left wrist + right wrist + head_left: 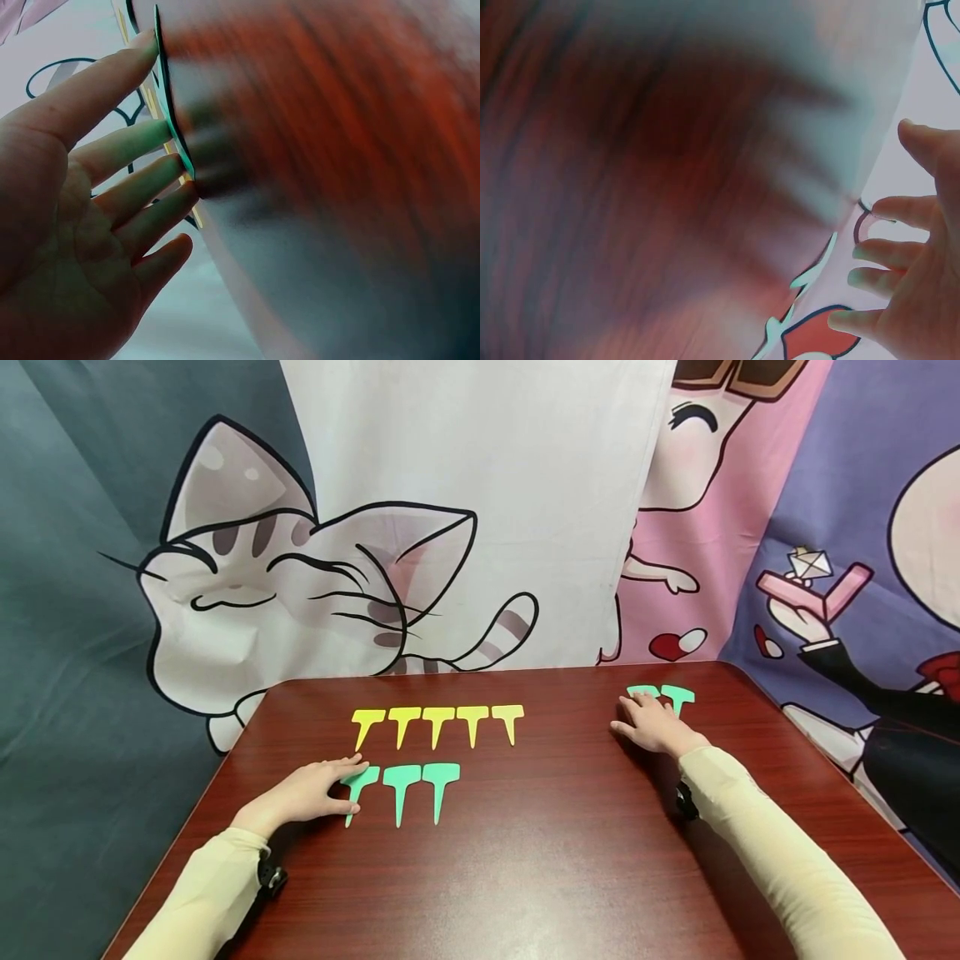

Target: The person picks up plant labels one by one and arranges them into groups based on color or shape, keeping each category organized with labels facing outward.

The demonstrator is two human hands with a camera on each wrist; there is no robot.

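My left hand (303, 792) lies over the leftmost green T-shaped plant label (363, 781), its fairly straight fingertips on the head and its thumb by the stem. In the left wrist view that green label (171, 120) is edge-on, with the thumb and fingertips against it. Two more green labels, the middle one (401, 785) and the right one (441, 785), continue this row. At the far right, my right hand (654, 727) is spread just above a partly hidden green label (642, 690); another green label (678, 697) lies beside it. In the right wrist view its fingers are apart from the labels.
Behind the green row lies a row of several yellow T-shaped labels (437, 720). Everything lies on a dark red wooden table (525, 860). A printed cartoon curtain (480, 443) hangs beyond the table's back edge.
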